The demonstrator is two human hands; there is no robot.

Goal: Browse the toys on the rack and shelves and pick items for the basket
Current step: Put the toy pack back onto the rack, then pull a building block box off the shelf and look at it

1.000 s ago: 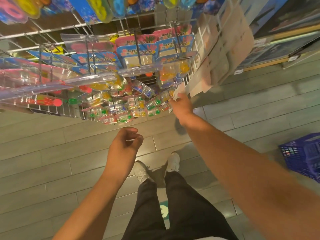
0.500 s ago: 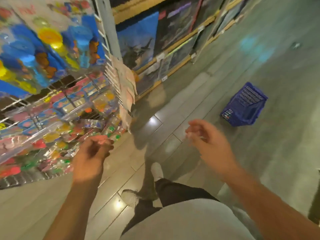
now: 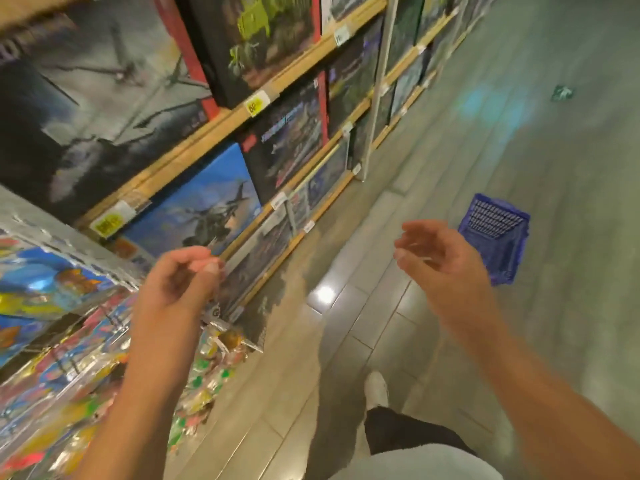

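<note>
Currently both hands empty: left hand [image 3: 180,285] loosely curled beside the toy rack [image 3: 62,341], right hand [image 3: 440,258] relaxed, fingers spread. Blue basket [image 3: 495,237] on the floor [image 3: 554,150], just beyond my right hand.

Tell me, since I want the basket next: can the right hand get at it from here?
Probably not yet. The right hand is raised and holds nothing; the basket sits on the floor beyond it, unobstructed, likely needing a step and a stoop.

The basket [image 3: 495,237] was deep blue with a lattice-patterned wall. The floor [image 3: 554,168] was grey-green tile. Shelf edges [image 3: 194,140] were pale wood, bearing yellow price labels [image 3: 257,103]. One box [image 3: 194,199] was sky blue.
</note>
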